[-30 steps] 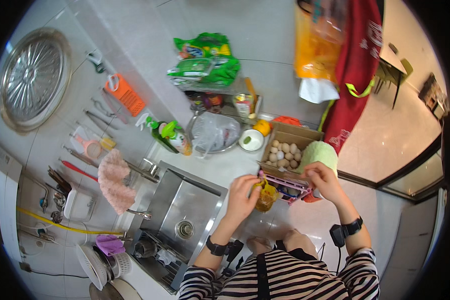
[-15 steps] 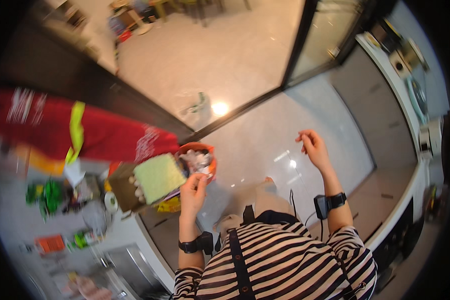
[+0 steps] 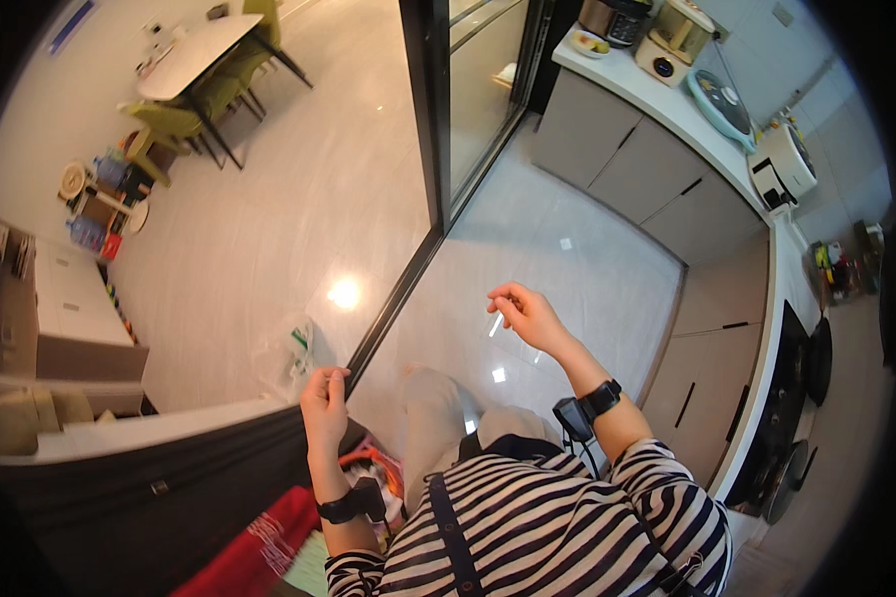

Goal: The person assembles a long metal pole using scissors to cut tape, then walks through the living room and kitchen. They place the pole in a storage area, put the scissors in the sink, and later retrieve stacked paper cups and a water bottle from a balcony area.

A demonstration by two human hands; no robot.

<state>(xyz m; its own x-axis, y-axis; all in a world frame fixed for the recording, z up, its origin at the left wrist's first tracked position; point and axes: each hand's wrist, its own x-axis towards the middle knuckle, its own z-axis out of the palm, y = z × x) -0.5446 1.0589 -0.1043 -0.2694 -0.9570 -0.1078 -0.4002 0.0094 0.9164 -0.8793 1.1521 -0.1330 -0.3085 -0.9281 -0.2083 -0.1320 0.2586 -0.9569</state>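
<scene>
Both arms are bent in front of me. My left hand (image 3: 326,403) is raised over the dark door frame, near a thin plastic bag (image 3: 294,348) on the floor. Its fingers are curled together, and nothing shows in them. My right hand (image 3: 524,314) is held over the pale tiled floor, touching nothing, its fingers loosely bent and slightly apart. Below my left forearm is an orange-rimmed bin (image 3: 380,462), partly hidden by my arm. Beside it hangs a red cloth (image 3: 254,547), and a light green cloth (image 3: 311,569) shows at the lower edge.
Grey cabinets (image 3: 657,164) and a white counter (image 3: 617,80) curve along the right, bearing appliances and a dark stove (image 3: 772,398). A glass sliding door (image 3: 488,90) stands ahead, with its track (image 3: 398,289) crossing the floor. Beyond are a dining table (image 3: 199,60) and green chairs (image 3: 169,119).
My view has turned to the right. The red cloth, green cloth and bin have shifted toward the lower edge, while more of the counter and dining room shows. Both hands stay raised.
</scene>
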